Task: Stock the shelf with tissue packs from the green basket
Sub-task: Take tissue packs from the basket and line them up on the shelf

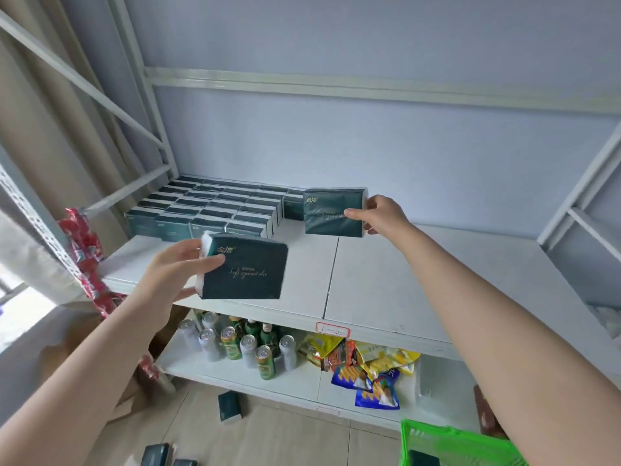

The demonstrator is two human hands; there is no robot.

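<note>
My left hand grips a dark green tissue pack by its left end, held above the front edge of the white shelf. My right hand holds a second dark green tissue pack by its right end, further back over the shelf, just right of the stocked rows. Several rows of tissue packs fill the shelf's back left corner. The green basket sits at the bottom right with one pack showing inside.
The lower shelf holds several cans and bottles and snack bags. One tissue pack lies on the floor, with others at the bottom edge. Red packets hang at the left upright.
</note>
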